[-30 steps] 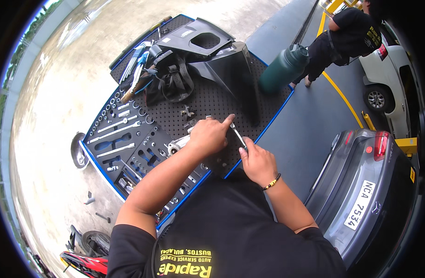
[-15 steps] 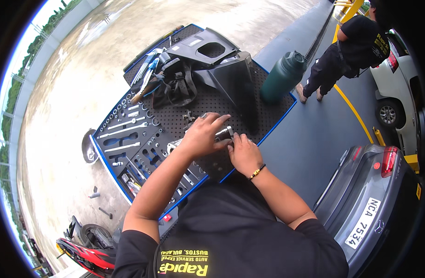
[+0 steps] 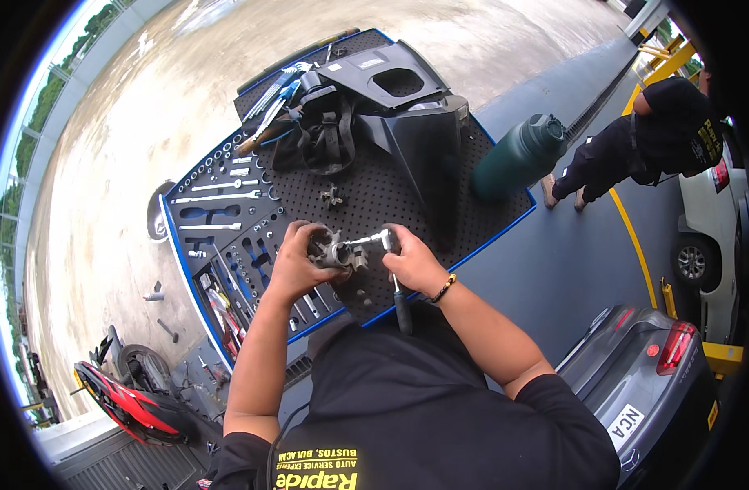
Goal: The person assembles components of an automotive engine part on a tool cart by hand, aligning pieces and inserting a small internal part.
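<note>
Both hands dropped lower on the perforated mat [image 3: 374, 196] since a moment ago: left hand [image 3: 297, 265] clamped round the small metal part [image 3: 332, 250] to steady it, right hand [image 3: 411, 261] gripping the ratchet [image 3: 395, 282] seated on it, foam socket tray [image 3: 219, 220] close by

Outdoor daylight, wet concrete ground [image 3: 129, 106], grey floor with yellow line [image 3: 635, 245], 2 parked cars.

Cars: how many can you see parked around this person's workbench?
2. A grey car sits at the lower right, showing its rear with a red tail light. A white car stands at the right edge, behind the crouching person in black. Others may lie out of view.
</note>
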`<move>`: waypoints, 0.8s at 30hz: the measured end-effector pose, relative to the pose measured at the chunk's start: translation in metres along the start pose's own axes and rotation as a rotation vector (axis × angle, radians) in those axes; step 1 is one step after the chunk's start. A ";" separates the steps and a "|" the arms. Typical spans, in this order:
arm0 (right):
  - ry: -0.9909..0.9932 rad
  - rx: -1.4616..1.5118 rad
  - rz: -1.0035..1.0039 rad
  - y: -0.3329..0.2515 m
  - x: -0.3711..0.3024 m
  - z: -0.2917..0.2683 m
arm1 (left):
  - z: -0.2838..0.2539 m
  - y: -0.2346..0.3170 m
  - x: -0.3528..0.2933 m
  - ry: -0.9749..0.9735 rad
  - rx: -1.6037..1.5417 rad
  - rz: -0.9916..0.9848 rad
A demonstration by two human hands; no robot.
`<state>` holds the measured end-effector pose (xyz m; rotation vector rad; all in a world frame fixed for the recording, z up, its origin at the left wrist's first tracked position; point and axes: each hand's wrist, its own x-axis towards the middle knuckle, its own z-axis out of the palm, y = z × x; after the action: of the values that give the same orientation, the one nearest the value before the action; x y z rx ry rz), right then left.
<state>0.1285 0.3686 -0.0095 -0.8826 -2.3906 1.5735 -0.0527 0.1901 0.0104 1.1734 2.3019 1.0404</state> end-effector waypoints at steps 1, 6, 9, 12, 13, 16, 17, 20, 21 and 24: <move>-0.100 0.321 0.140 -0.004 0.002 -0.005 | 0.004 -0.002 -0.005 0.036 -0.048 0.007; -0.246 0.679 0.119 -0.039 -0.013 -0.046 | 0.013 0.008 -0.030 0.185 -0.054 0.069; -0.241 0.629 -0.096 -0.053 -0.036 -0.073 | 0.018 0.012 -0.039 0.333 -0.185 0.193; -0.219 0.606 -0.245 -0.073 -0.055 -0.097 | 0.033 0.026 -0.031 0.470 -0.562 0.252; -0.169 0.556 -0.366 -0.076 -0.058 -0.100 | 0.041 0.040 -0.028 0.488 -0.766 0.192; -0.103 0.584 -0.462 -0.086 -0.064 -0.102 | 0.046 0.023 -0.018 0.519 -0.481 0.250; -0.105 0.568 -0.476 -0.089 -0.063 -0.102 | 0.045 0.025 -0.016 0.510 -0.353 0.250; -0.228 0.552 -0.254 -0.105 -0.060 -0.098 | 0.059 0.020 -0.017 0.554 -0.221 0.289; -0.216 0.487 -0.244 -0.103 -0.058 -0.093 | 0.058 0.023 -0.019 0.561 -0.179 0.319; -0.174 0.288 -0.215 -0.105 -0.058 -0.075 | 0.070 0.015 -0.029 0.574 -0.195 0.311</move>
<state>0.1661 0.3670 0.1266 -0.4348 -2.1955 1.9055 0.0143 0.2044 -0.0258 1.3048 2.3762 1.8794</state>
